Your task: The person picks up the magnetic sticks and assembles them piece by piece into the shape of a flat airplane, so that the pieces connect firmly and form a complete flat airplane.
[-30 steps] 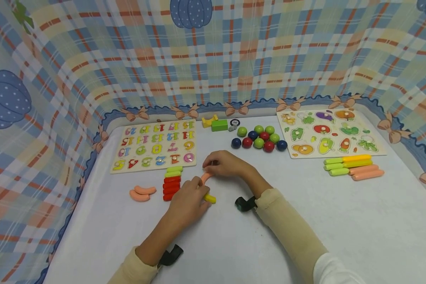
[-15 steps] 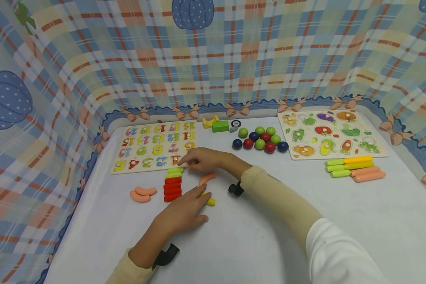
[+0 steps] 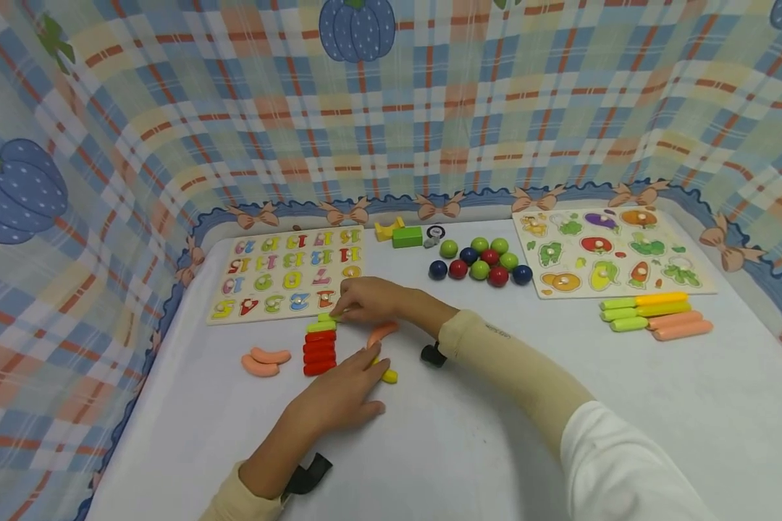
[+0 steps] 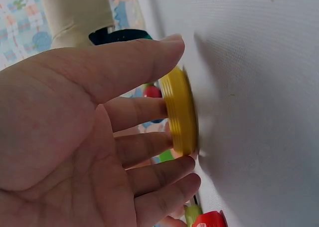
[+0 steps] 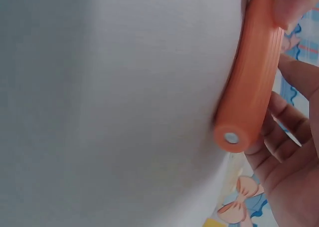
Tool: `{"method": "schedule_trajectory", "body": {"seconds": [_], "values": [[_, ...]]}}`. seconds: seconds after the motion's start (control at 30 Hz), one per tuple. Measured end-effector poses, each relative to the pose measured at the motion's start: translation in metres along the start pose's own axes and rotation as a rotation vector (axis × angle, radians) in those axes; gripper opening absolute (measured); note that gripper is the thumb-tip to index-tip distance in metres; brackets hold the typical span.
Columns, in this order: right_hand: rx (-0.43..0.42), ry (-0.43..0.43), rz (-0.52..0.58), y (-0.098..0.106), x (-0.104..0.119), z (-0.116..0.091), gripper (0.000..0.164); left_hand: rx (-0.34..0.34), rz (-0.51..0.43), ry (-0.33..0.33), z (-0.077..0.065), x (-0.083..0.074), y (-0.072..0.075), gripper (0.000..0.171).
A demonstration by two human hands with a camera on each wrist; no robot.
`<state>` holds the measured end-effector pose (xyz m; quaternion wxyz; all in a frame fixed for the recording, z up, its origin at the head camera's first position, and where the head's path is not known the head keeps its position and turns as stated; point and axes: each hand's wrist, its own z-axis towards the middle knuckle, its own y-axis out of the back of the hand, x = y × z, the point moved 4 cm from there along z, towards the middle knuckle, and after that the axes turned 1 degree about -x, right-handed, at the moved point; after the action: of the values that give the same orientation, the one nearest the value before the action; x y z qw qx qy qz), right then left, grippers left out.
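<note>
My left hand (image 3: 339, 394) lies low over the white table, fingers stretched out. In the left wrist view its fingertips touch a short yellow stick (image 4: 180, 112), with the thumb held apart. An orange curved stick (image 3: 382, 333) lies just beyond the yellow one. In the right wrist view this curved stick (image 5: 246, 77) shows a round silvery spot on its end. Farther back, my right hand (image 3: 368, 300) pinches the end of a light green stick (image 3: 326, 318) with its fingertips. Another green stick (image 3: 321, 327) and a row of red sticks (image 3: 319, 354) lie beside it.
A number puzzle board (image 3: 287, 271) stands close behind the right hand. Two orange curved sticks (image 3: 261, 367) lie at left. Small coloured balls (image 3: 478, 270), a green block (image 3: 407, 237) and a vegetable puzzle board (image 3: 576, 264) are farther back; joined sticks (image 3: 665, 307) lie right.
My right hand has let go of the orange curved stick and moved left to the green sticks, where it now pinches one. The left hand has loosened its fingers, staying by the yellow stick.
</note>
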<state>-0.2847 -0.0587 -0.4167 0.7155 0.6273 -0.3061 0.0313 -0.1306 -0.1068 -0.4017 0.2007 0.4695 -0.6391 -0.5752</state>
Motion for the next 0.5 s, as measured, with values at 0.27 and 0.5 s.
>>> {"method": "schedule_trajectory", "body": {"seconds": [0.27,0.5], "values": [[-0.091,0.002,0.03,0.006,-0.0044,-0.0111,0.013,-0.01,0.012,-0.007,-0.0001,-0.0011,0.0007,0.059],[-0.05,-0.042,-0.024,0.0013,-0.0021,-0.0032,0.025,-0.035,-0.005,-0.024,0.0006,-0.0001,-0.0011,0.052]]}}
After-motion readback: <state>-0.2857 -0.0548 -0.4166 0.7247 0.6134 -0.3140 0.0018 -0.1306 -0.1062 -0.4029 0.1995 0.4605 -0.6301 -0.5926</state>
